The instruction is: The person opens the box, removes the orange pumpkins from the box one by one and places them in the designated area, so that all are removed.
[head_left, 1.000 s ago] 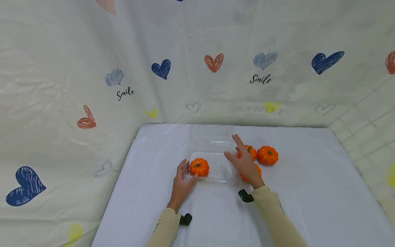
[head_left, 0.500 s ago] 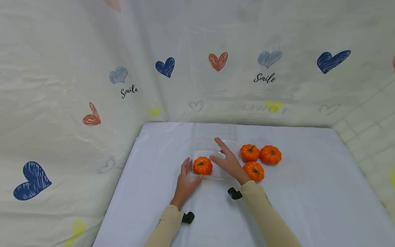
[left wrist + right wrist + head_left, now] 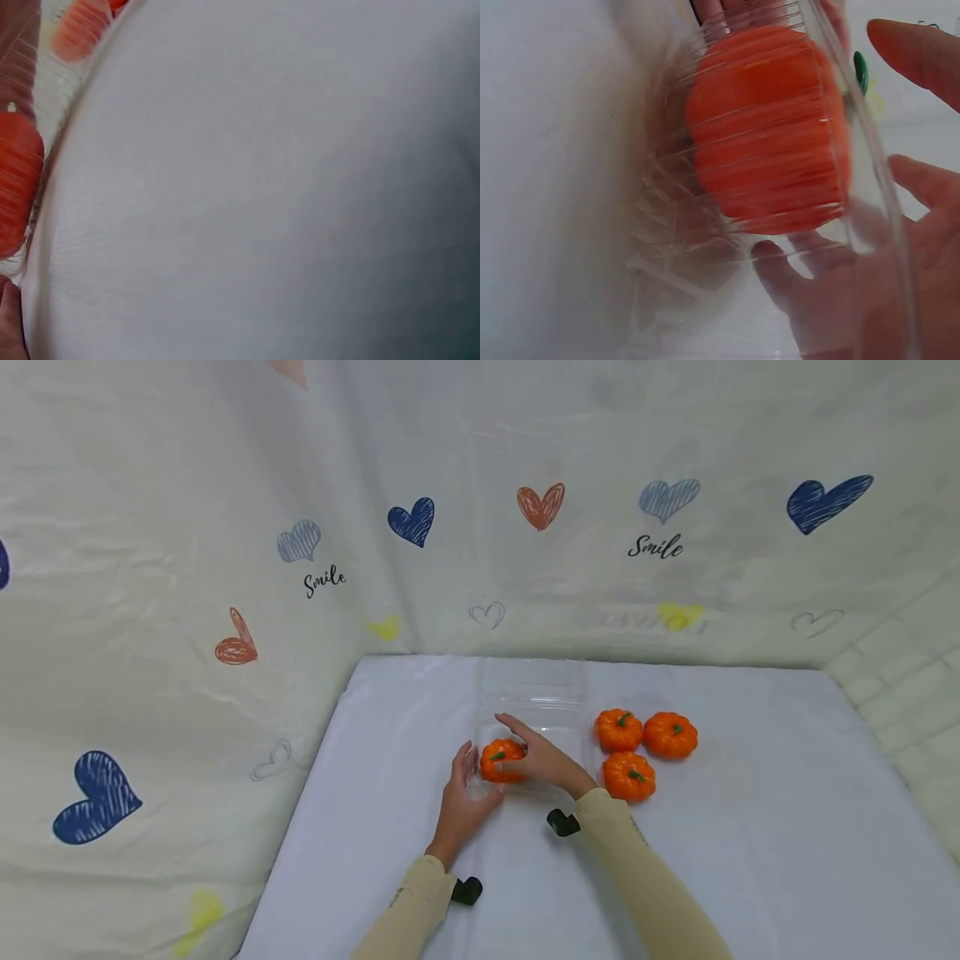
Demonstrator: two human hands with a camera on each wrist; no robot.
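A clear plastic clamshell box [image 3: 562,735] lies with its lid folded back, and a small orange pumpkin [image 3: 495,750] sits in its left end. My left hand [image 3: 463,803] holds the box's left front corner, fingers along the side and thumb at the front edge. Over the box, my right hand [image 3: 549,766] reaches in from the right with fingers spread around the pumpkin, its thumb overlapping it in the head view. In the right wrist view the pumpkin [image 3: 769,135] shows through the ribbed wall, and the right hand's fingers [image 3: 922,56] stand apart from it.
Right of the box, three more orange pumpkins stand close together: a back left one [image 3: 618,730], a back right one [image 3: 671,735] and a front one [image 3: 628,777]. A white cloth [image 3: 750,827] covers the table, and a heart-printed curtain [image 3: 450,460] hangs behind it.
My right hand has moved left from beside the three pumpkins to the pumpkin in the box. My left hand has stayed at the box's corner. The head view has shifted slightly.
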